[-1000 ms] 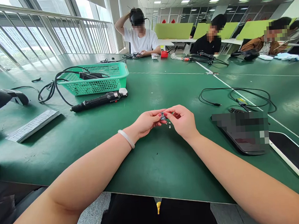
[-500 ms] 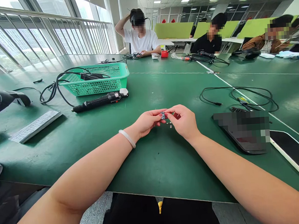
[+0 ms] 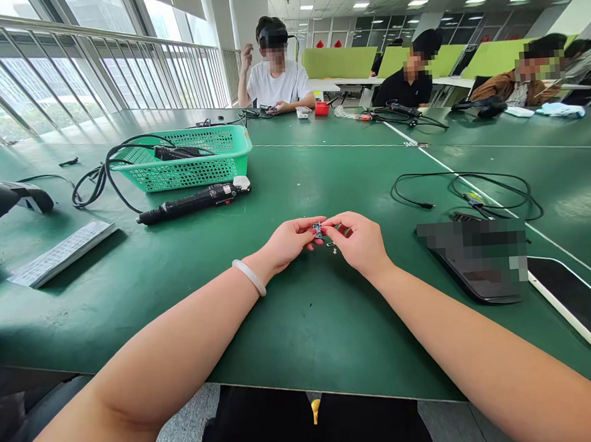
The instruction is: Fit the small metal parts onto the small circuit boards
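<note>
Green tabletop: tiny bits loose
Left hand: pinching a small part
Right hand: pinching at its edge
Slack fingertips: part could slip, drop

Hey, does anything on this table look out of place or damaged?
Slightly untidy: the black cord hangs over the rim of the green basket and loops onto the table. I can't see any spill or damage.
</note>
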Available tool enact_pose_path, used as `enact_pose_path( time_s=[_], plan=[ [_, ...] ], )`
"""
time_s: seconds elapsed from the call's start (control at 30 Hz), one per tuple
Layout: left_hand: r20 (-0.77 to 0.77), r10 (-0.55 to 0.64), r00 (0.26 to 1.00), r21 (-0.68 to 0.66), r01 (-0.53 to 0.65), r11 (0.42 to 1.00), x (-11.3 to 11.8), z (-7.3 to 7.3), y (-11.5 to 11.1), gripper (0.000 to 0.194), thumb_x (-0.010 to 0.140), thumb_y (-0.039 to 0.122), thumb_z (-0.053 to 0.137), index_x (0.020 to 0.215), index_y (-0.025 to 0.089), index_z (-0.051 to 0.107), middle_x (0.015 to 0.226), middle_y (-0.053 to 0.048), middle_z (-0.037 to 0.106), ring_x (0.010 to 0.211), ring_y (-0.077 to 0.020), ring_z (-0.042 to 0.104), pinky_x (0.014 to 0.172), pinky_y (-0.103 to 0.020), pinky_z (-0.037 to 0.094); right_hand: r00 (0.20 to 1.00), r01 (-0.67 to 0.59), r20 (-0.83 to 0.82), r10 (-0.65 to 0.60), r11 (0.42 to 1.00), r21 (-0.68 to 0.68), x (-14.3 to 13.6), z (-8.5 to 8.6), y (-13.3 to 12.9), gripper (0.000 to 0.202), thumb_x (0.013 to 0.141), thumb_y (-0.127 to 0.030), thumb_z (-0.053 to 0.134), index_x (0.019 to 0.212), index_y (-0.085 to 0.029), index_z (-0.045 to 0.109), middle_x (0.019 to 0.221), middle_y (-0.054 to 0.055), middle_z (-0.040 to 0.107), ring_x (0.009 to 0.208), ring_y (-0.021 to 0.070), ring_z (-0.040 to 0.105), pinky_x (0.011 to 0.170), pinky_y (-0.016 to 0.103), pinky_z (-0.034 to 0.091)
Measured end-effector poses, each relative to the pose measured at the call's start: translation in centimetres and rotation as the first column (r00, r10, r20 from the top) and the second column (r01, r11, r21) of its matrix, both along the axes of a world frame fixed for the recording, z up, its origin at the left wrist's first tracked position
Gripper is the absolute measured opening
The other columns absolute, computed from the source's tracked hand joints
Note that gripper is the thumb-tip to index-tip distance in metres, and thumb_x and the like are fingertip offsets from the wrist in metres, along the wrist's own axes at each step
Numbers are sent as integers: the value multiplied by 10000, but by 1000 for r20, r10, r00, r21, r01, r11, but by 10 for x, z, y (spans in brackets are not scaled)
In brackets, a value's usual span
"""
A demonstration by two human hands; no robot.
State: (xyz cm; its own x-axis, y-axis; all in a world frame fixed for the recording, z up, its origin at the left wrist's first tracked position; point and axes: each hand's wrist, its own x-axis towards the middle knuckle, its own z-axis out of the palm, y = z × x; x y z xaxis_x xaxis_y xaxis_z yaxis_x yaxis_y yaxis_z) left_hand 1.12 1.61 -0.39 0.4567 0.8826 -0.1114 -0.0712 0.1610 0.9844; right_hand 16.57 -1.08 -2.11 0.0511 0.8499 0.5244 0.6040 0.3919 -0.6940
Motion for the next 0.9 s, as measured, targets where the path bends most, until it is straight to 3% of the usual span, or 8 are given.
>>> enact_pose_path(
  time_s=[0.17, 0.4, 0.73, 0.9],
  plan=[
    [24, 5, 1000, -66, -3, 998, 0, -1, 1, 349, 771, -4, 490, 1040, 106, 682, 863, -70, 662, 668, -69, 571, 577, -214, 391, 1000, 0, 26, -1, 1000, 31, -1, 1, -1, 136, 789, -284, 568, 750, -223, 683, 797, 20, 666, 611, 134, 523, 600, 295, 438],
    [34, -18, 999, -50, 20, 999, 0, -2, 2, 332, 764, 22, 529, 1040, 119, 687, 877, -71, 663, 686, -76, 569, 597, -220, 388, 999, -8, 47, 6, 999, 40, -1, 1, -1, 144, 807, -291, 553, 778, -234, 682, 812, 22, 681, 630, 147, 542, 617, 308, 455],
    [-94, -46, 994, 104, 56, 993, -2, -7, 3, 377, 771, 111, 573, 1140, 147, 642, 971, -79, 668, 734, -96, 560, 623, -237, 405, 992, -46, 119, 40, 998, 51, 4, 0, 1, 166, 824, -191, 493, 807, -228, 654, 847, 20, 673, 728, 152, 581, 640, 286, 452],
    [-190, 15, 982, 258, 35, 966, -2, -11, 6, 494, 734, 108, 608, 1226, 155, 585, 1017, -87, 682, 835, -136, 599, 774, -293, 472, 974, -24, 224, 17, 999, 28, 8, 1, 2, 151, 835, -192, 471, 810, -223, 616, 849, 25, 648, 695, 151, 556, 624, 286, 422]
  ],
)
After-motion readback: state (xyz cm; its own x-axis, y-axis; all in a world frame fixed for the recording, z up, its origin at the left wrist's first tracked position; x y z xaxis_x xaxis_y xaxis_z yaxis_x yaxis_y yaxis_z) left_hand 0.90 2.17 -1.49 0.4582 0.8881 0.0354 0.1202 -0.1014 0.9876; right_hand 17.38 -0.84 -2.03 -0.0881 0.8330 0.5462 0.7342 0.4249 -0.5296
